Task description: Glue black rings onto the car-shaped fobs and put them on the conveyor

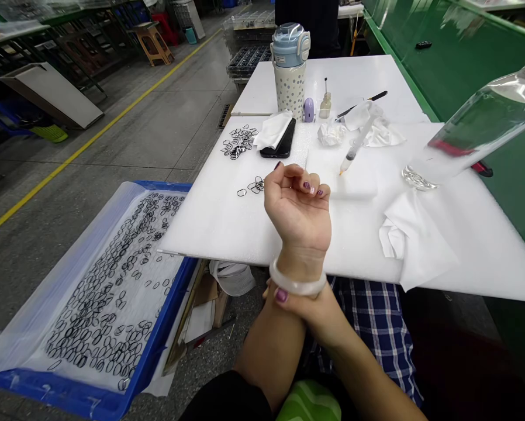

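white board [236, 225] spreads before my camera; at eight o'clock a blue tray [157, 345], lined with a pale sheet, holds many black rings [113, 316]. at one o'clock sits the syringe [353, 151], long axis slanted, tip pointing to seven. my left hand [301, 210] is half curled, palm bare; my right hand [304, 304] seems wrapped round the left wrist [300, 264], thumb touching the bangle [295, 285].

Worktop [240, 225]: white, smooth, faint sheen, foam-like. Bottle [468, 126]: clear, glossy, thick-based. Tray [146, 345]: blue plastic, semi-gloss, lined with thin white sheeting [157, 275]. Phone [285, 142]: black, glossy. Tissues [420, 237]: soft, matt, creased. Bangle [296, 283]: milky, polished. Shorts [376, 321]: checked woven cloth. Floor [175, 114]: speckled, hard, dull. Stool [152, 42]: tan plastic.
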### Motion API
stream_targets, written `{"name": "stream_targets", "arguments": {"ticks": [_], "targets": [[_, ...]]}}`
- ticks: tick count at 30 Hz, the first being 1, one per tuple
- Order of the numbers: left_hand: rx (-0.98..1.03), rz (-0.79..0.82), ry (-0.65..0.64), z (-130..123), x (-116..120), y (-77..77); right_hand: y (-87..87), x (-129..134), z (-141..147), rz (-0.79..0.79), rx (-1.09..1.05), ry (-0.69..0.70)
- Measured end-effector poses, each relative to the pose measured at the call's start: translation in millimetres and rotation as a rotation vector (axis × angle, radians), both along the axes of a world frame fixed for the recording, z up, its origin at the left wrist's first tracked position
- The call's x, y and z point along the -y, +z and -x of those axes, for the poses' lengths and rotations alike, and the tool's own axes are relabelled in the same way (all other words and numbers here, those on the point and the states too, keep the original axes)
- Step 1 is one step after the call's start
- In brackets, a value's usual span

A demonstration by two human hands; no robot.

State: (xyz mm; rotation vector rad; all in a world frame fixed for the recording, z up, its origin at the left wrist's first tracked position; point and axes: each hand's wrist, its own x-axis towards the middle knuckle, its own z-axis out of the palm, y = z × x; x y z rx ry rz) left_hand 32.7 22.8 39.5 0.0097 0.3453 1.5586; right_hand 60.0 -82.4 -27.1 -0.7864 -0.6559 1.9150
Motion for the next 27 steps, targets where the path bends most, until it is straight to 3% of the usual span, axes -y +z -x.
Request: {"name": "stream_targets", "arguments": {"ticks": [4,9,17,27], "targets": [[0.076,0.09,-0.111,-3,1,-9.7,7.7,-5,-2,0.044,-0.114,0.006],[0.133,0.164,-0.173,-2,-1,-21.0,2.5,-6,-3,0.051,-0.204,0.049],[0.159,0.197,-0.143,2,-2,-20.0,-8.0,-3,1,-0.043,-0.26,0.101],[0.103,0.189,-0.077,13,-3,-20.1,-28.1,19,8,-0.089,-0.224,0.236]]}}
